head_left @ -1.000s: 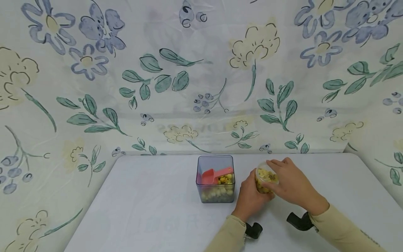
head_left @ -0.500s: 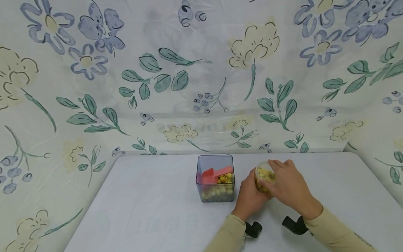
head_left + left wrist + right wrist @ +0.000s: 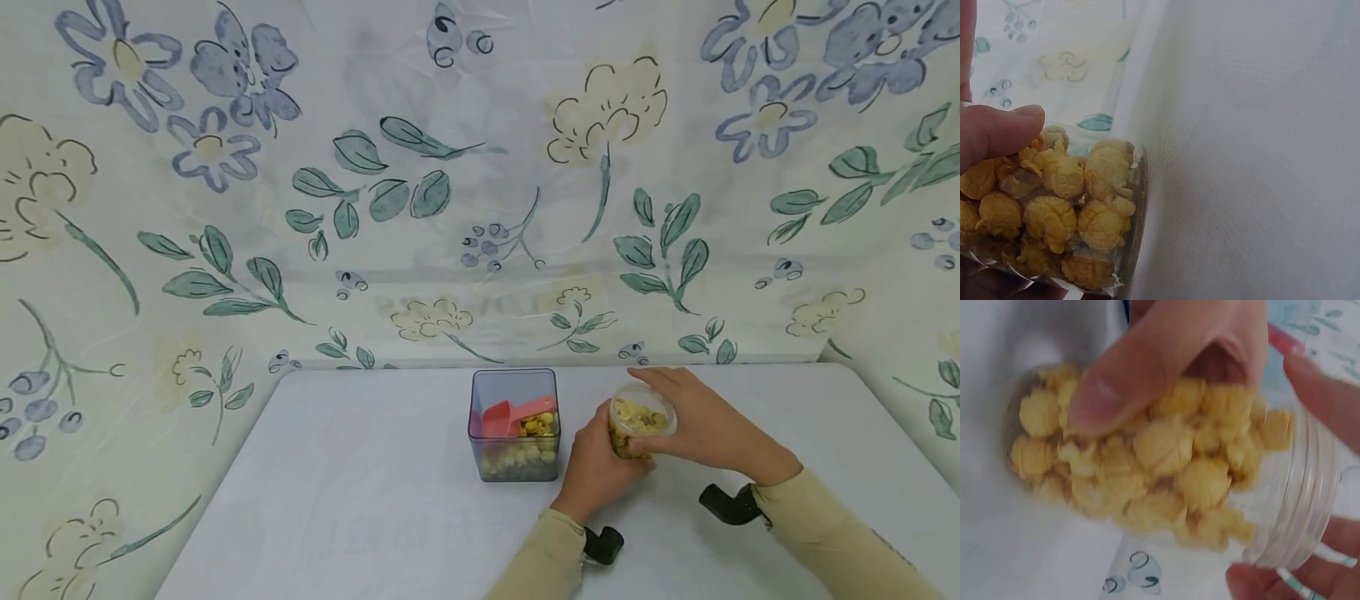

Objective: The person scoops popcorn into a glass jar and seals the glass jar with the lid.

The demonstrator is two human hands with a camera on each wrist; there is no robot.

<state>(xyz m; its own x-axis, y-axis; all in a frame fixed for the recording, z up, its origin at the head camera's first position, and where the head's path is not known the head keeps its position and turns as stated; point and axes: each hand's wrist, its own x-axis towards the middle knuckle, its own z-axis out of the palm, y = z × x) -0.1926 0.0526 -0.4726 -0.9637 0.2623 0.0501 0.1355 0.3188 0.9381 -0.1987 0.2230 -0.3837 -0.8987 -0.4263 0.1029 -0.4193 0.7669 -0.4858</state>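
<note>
A small clear round jar (image 3: 637, 427) full of yellow popcorn stands on the white table (image 3: 360, 483), just right of the square container. My left hand (image 3: 598, 457) grips the jar's body from the near left. My right hand (image 3: 678, 423) curls over the jar's top from the right. In the left wrist view a fingertip (image 3: 1004, 131) presses on the jar (image 3: 1072, 212) against the popcorn. The right wrist view has a finger (image 3: 1147, 369) lying across the jar (image 3: 1166, 469), and more fingers (image 3: 1329, 400) round its ribbed rim (image 3: 1297, 506).
A clear square container (image 3: 514, 427) left of the jar holds popcorn and a pink scoop (image 3: 504, 417). A floral cloth (image 3: 480, 183) hangs behind and at both sides of the table. Black wrist mounts (image 3: 604, 546) sit near my sleeves.
My right hand has turned round the jar's top and its wrist has swung out to the right. The left hand and the jar's body have stayed in place.
</note>
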